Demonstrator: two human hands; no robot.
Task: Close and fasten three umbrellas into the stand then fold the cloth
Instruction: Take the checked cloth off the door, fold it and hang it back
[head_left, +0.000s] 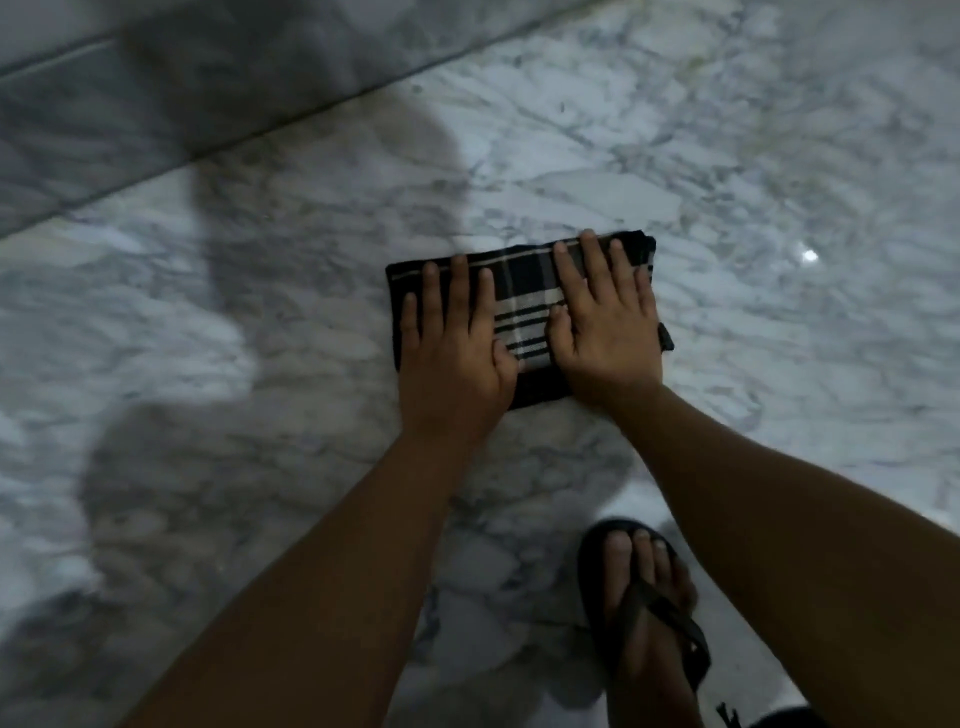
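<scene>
A black cloth with pale stripes (524, 306) lies folded into a small rectangle on the marble floor. My left hand (452, 338) lies flat on its left half, fingers straight and spread. My right hand (602, 317) presses flat on its right half, fingertips reaching the far edge. The two hands cover most of the cloth; only the striped middle and the dark edges show. No umbrella or stand is in view.
The grey-veined white marble floor (753, 156) spreads all round. A dark seam (218, 145) runs diagonally across the upper left. My foot in a black sandal (649, 613) stands just below the cloth. My shadow falls to the left.
</scene>
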